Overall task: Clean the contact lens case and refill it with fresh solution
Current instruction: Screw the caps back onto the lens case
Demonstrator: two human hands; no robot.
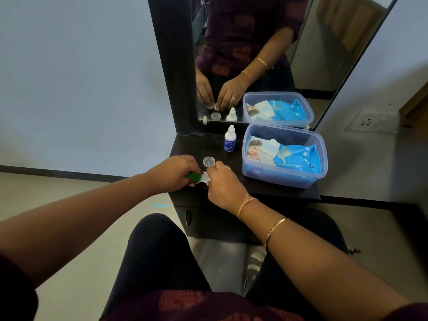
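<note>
The contact lens case (202, 177) is white with a green cap (194, 176) on its left well. It rests at the front left of the black dresser top (231, 156). My left hand (173, 172) grips the green cap end. My right hand (220, 181) holds the case's right end, and its fingers hide that well. A loose clear cap (209, 161) lies on the dresser top just behind my hands. A small white solution bottle (230, 140) with a blue label stands upright farther back, its nozzle uncapped.
A clear plastic box (284, 179) holding a blue wipes pack (294, 158) fills the right side of the dresser top. A mirror (254, 54) rises at the back. A small white bottle cap shows only in the mirror (204, 120). My knees are under the front edge.
</note>
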